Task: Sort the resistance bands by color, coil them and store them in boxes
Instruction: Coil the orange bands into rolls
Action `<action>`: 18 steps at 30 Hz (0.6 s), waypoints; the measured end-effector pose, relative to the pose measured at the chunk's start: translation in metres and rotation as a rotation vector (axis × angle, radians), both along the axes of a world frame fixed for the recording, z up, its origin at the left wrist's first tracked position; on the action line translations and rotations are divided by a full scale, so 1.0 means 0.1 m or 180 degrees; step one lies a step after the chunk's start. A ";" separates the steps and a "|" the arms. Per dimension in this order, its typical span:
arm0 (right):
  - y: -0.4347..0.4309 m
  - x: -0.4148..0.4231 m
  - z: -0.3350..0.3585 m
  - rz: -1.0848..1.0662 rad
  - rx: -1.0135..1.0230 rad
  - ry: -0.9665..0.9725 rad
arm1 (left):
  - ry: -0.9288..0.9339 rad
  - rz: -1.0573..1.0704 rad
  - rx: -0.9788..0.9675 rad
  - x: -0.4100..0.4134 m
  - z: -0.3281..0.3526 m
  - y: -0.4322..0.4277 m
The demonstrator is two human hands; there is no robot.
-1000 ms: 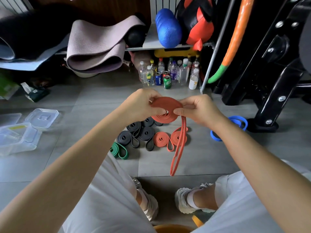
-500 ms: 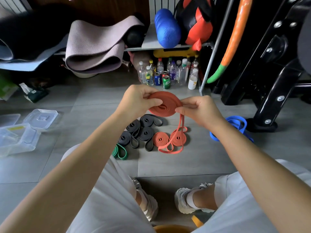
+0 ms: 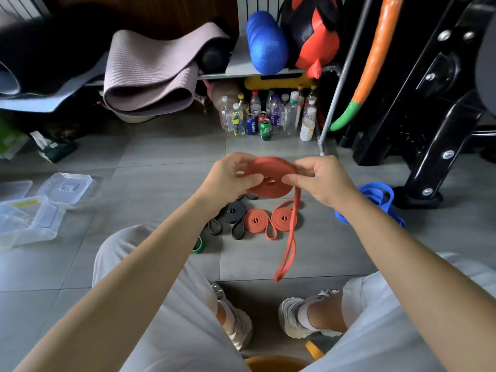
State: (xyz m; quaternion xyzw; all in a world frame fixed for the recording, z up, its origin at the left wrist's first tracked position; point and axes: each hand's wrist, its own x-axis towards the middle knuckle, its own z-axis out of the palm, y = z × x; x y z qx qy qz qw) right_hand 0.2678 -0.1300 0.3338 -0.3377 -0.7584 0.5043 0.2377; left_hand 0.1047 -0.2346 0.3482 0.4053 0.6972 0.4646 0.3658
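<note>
I hold an orange resistance band, wound into a flat coil, between both hands above the floor. My left hand pinches the coil's left side and my right hand grips its right side. The band's loose tail hangs down to about knee height. On the floor below lie two coiled orange bands, several coiled black bands, a green band partly hidden by my left arm, and a loose blue band to the right. Clear plastic boxes with a lid sit at the left.
Several bottles and cans stand under a shelf holding a rolled mat and a blue foam roller. A black machine frame stands at the right. My knees and shoes fill the lower part of the view.
The coil has been turned and wound further between my hands. The hanging tail swung, lifting toward the floor bands and then dropping down again.
</note>
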 end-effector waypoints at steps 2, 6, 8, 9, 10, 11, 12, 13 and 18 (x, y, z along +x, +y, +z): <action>0.00 -0.03 -0.01 0.0104 0.0186 -0.0366 | 0.1386 -0.0438 -0.0138 0.02 0.07 0.04; -0.01 -0.08 0.00 0.0132 0.0421 -0.0559 | 0.3065 -0.0881 -0.0450 0.09 0.23 0.12; -0.01 -0.07 0.00 0.0090 0.0298 -0.0485 | 0.3013 -0.0860 -0.0409 0.06 0.26 0.13; -0.01 -0.06 0.01 0.0064 0.0273 -0.0471 | 0.2887 -0.0805 -0.0343 0.04 0.27 0.13; -0.01 -0.04 0.02 0.0045 0.0259 -0.0472 | 0.2730 -0.0717 -0.0260 0.01 0.27 0.13; 0.00 -0.03 0.01 0.0027 0.0246 -0.0458 | 0.2515 -0.0605 -0.0199 -0.02 0.27 0.12; 0.01 -0.01 0.01 0.0006 0.0217 -0.0413 | 0.2233 -0.0492 -0.0135 -0.04 0.27 0.12; 0.03 0.01 0.00 -0.0016 0.0173 -0.0347 | 0.1888 -0.0385 -0.0044 -0.05 0.27 0.11; 0.03 0.04 0.01 -0.0222 -0.0287 0.0300 | 0.0268 0.0218 0.0376 -0.08 0.29 0.07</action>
